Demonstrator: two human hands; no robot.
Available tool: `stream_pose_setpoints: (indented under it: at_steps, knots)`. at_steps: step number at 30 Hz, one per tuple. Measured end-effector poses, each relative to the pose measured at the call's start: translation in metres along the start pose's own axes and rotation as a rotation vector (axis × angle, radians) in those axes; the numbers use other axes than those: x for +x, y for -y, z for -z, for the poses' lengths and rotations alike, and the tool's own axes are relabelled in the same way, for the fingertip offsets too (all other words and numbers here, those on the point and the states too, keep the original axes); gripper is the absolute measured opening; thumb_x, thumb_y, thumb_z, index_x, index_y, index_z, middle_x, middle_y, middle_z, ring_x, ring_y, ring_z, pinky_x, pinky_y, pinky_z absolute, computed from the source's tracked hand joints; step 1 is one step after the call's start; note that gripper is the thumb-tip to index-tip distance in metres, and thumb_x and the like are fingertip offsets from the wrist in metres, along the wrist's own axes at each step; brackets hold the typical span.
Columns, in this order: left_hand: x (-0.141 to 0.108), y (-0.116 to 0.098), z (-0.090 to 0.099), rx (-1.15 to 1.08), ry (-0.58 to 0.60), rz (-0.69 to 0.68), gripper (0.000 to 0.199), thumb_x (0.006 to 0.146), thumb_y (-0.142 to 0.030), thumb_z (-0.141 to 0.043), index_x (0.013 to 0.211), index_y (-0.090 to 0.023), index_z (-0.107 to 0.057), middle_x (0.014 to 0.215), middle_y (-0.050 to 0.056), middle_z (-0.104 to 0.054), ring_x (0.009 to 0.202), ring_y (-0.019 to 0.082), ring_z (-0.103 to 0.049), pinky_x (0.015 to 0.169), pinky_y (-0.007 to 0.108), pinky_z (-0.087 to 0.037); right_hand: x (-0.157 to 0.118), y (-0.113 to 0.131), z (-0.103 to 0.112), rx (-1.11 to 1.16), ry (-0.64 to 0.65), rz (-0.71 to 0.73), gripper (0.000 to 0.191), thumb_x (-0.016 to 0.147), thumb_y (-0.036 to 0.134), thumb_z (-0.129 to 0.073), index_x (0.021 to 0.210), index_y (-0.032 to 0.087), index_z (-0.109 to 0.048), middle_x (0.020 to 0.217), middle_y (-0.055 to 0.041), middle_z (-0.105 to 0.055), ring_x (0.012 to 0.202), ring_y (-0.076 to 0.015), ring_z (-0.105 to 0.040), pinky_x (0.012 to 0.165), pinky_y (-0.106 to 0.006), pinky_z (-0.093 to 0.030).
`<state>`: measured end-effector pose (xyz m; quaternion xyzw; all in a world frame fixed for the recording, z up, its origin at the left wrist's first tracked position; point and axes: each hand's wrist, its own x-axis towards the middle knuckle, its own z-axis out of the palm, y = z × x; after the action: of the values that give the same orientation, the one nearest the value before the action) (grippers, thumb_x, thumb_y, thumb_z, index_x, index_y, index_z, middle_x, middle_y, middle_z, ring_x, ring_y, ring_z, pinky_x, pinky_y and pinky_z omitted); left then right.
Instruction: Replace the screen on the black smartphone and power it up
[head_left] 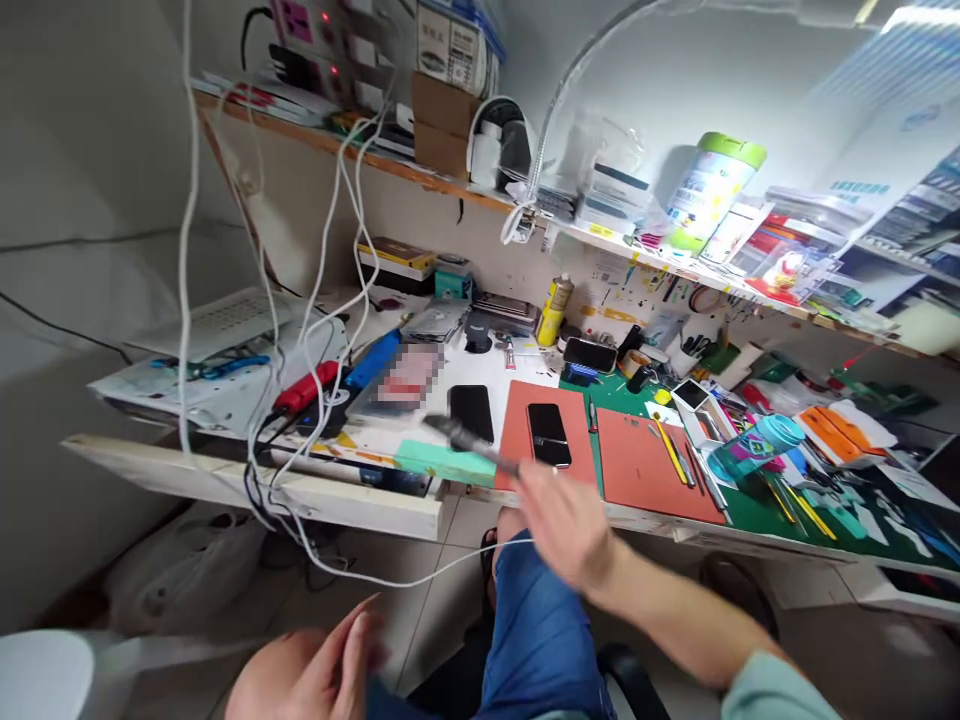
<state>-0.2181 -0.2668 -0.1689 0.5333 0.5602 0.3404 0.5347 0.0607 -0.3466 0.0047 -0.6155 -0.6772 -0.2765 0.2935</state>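
My right hand is closed around the handle of a dark brush, held in the air over the front edge of the workbench. Motion blurs the brush; its broad head points left. Below and behind it lie a black phone on the white surface and another phone on a reddish-brown mat. My left hand is low at the bottom, by my knee, away from the bench. Its fingers are stretched out and I see nothing in them.
An open drawer juts out at the left, with white cables hanging across it. Tweezers and picks lie on a second mat. A teal bottle lies to the right. A loaded shelf runs above the bench.
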Motion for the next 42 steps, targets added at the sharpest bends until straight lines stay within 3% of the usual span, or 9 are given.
stream_pose_setpoints:
  at_steps: [2,4,7,10,14,17,19,22,42]
  knots:
    - [-0.034,-0.031,-0.03,-0.302,0.158,0.07,0.062,0.076,-0.077,-0.08,0.117,-0.03,-0.08,0.103,0.006,-0.082,0.096,0.034,-0.076,0.091,0.043,-0.062,-0.061,0.039,0.0,0.118,-0.085,0.027,0.052,0.104,0.011,-0.064,0.155,0.008,-0.056,0.129,-0.0207,-0.08,0.117,-0.0305,-0.08,0.093,-0.039,-0.071]
    - [-0.062,-0.054,-0.058,-0.536,0.149,0.145,0.069,0.075,-0.083,-0.079,0.115,-0.028,-0.078,0.103,0.006,-0.082,0.093,0.03,-0.076,0.087,0.041,-0.063,-0.103,0.071,-0.007,0.159,-0.094,-0.009,0.051,0.102,0.008,-0.064,0.153,0.003,-0.058,0.126,-0.0225,-0.081,0.122,-0.0326,-0.079,0.098,-0.04,-0.071]
    - [-0.084,-0.069,-0.084,-0.645,0.056,0.276,0.057,0.064,-0.069,-0.096,0.094,-0.024,-0.076,0.079,-0.002,-0.076,0.072,0.019,-0.07,0.072,0.03,-0.061,-0.137,0.096,-0.013,0.192,-0.088,-0.039,0.039,0.101,0.008,-0.063,0.139,0.004,-0.068,0.122,-0.0208,-0.082,0.125,-0.0353,-0.077,0.1,-0.042,-0.071]
    - [-0.091,-0.074,-0.089,-0.65,0.077,0.315,0.059,0.06,-0.059,-0.101,0.098,-0.022,-0.077,0.083,-0.002,-0.078,0.076,0.019,-0.072,0.071,0.028,-0.06,-0.153,0.093,0.003,0.326,-0.052,-0.107,0.035,0.102,0.016,-0.066,0.136,0.01,-0.071,0.123,-0.0186,-0.082,0.122,-0.0338,-0.079,0.097,-0.042,-0.071]
    - [-0.096,-0.088,-0.089,-0.591,0.276,0.252,0.062,0.073,-0.062,-0.095,0.112,-0.017,-0.079,0.103,0.009,-0.083,0.103,0.03,-0.078,0.087,0.037,-0.064,-0.162,0.065,0.037,0.526,-0.039,-0.602,0.027,0.105,0.025,-0.065,0.129,0.021,-0.075,0.114,-0.0136,-0.082,0.1,-0.0283,-0.08,0.088,-0.044,-0.069]
    - [-0.098,-0.1,-0.095,-0.539,0.432,0.25,0.059,0.078,-0.062,-0.092,0.111,-0.015,-0.08,0.102,0.011,-0.083,0.1,0.031,-0.078,0.085,0.039,-0.064,-0.164,0.047,0.044,0.945,0.217,-1.007,0.033,0.108,0.047,-0.061,0.119,0.022,-0.078,0.091,-0.0077,-0.081,0.075,-0.0225,-0.077,0.065,-0.033,-0.064]
    - [-0.096,-0.105,-0.099,-0.518,0.505,0.264,0.057,0.082,-0.063,-0.089,0.111,-0.015,-0.08,0.1,0.011,-0.083,0.095,0.029,-0.078,0.082,0.037,-0.064,-0.166,0.045,0.042,1.227,0.367,-1.159,0.043,0.107,0.059,-0.059,0.103,0.021,-0.078,0.072,-0.0031,-0.075,0.059,-0.0179,-0.069,0.053,-0.028,-0.056]
    - [-0.092,-0.108,-0.102,-0.514,0.563,0.271,0.054,0.087,-0.064,-0.084,0.111,-0.015,-0.08,0.099,0.011,-0.082,0.091,0.027,-0.077,0.079,0.035,-0.062,-0.168,0.049,0.038,1.333,0.34,-1.313,0.05,0.101,0.067,-0.064,0.084,0.021,-0.069,0.062,-0.0011,-0.069,0.052,-0.015,-0.062,0.051,-0.026,-0.049]
    - [-0.066,-0.096,-0.104,-0.41,0.657,0.202,0.054,0.101,-0.059,-0.071,0.134,-0.018,-0.076,0.113,0.011,-0.08,0.096,0.026,-0.074,0.073,0.029,-0.056,-0.153,0.053,0.039,1.189,0.275,-1.411,0.047,0.1,0.068,-0.066,0.087,0.023,-0.071,0.063,-0.0024,-0.071,0.053,-0.0192,-0.067,0.052,-0.031,-0.054]
